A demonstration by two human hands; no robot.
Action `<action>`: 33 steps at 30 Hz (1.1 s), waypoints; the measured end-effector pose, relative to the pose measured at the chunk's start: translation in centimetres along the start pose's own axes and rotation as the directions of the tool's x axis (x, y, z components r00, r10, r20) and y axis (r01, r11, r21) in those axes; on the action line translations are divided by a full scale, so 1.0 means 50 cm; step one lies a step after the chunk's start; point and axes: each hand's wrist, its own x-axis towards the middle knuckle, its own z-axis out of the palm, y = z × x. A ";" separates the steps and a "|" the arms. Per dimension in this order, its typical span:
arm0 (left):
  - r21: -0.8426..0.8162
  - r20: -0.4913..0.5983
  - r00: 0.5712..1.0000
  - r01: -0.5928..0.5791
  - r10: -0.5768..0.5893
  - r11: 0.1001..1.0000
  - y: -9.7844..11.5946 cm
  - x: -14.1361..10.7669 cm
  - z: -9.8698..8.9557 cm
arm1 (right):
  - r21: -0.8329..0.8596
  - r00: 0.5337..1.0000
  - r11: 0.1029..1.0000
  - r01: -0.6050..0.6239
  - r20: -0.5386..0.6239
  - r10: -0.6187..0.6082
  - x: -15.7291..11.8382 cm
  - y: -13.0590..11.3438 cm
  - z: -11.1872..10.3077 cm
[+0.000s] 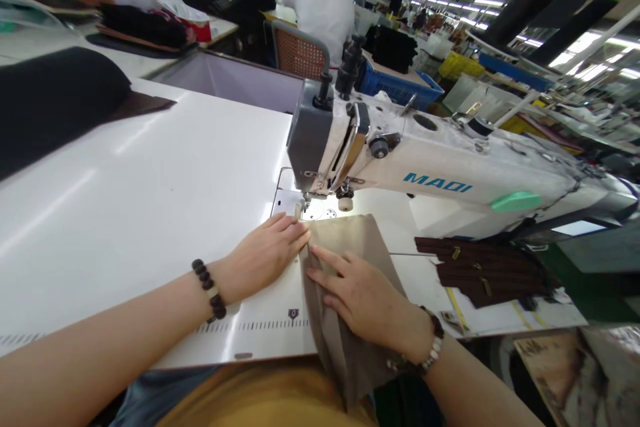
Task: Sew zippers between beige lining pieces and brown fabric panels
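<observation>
A brown-grey piece of fabric lies at the sewing machine, its top left corner close to the needle area, its lower end hanging over the table's front edge. My left hand rests at the fabric's left edge near the presser foot, its fingers stretched out and its fingertips touching the cloth. Flat on the fabric, just to the right, is my right hand with its fingers spread. Fabric under both hands is partly hidden.
Dark brown pieces with zippers lie right of the machine. Black material is at the left on the white table. Behind the machine are a blue crate, an orange-brown chair and a person in a white shirt.
</observation>
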 end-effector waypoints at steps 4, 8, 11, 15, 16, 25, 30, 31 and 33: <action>-0.013 -0.063 0.997 0.054 -0.055 0.998 0.008 -0.002 0.017 | 0.139 0.999 0.990 -0.030 -0.037 0.036 0.026 0.018 0.009; 0.005 -0.060 0.994 0.094 -0.093 0.996 0.006 0.010 0.022 | 0.050 0.995 0.997 -0.055 -0.083 0.059 0.042 0.032 0.020; 0.052 -0.055 0.994 0.101 -0.098 0.994 -0.002 0.013 0.022 | -0.029 0.990 0.998 -0.052 -0.132 0.048 0.048 0.036 0.031; 0.072 -0.076 0.987 0.148 -0.142 0.986 -0.019 0.013 0.029 | -0.011 0.977 0.989 -0.147 -0.158 0.143 0.066 0.028 0.049; 0.071 -0.085 0.983 0.167 -0.161 0.983 -0.026 0.017 0.031 | 0.000 0.970 0.983 -0.181 -0.163 0.179 0.073 0.026 0.052; -0.020 -0.136 0.981 0.140 -0.141 0.990 -0.037 0.020 0.013 | 0.078 0.940 0.956 -0.283 -0.176 0.293 0.105 0.039 0.060; -0.325 -0.220 0.975 -0.074 0.000 0.943 0.076 -0.073 -0.018 | 0.126 0.959 0.969 -0.212 -0.162 0.231 0.096 0.043 0.056; -0.348 -0.228 0.974 -0.091 0.010 0.933 0.094 -0.086 -0.024 | 0.131 0.962 0.970 -0.206 -0.157 0.225 0.095 0.044 0.055; -0.379 -0.251 0.968 -0.111 0.014 0.919 0.118 -0.102 -0.036 | 0.134 0.965 0.972 -0.194 -0.149 0.213 0.095 0.044 0.054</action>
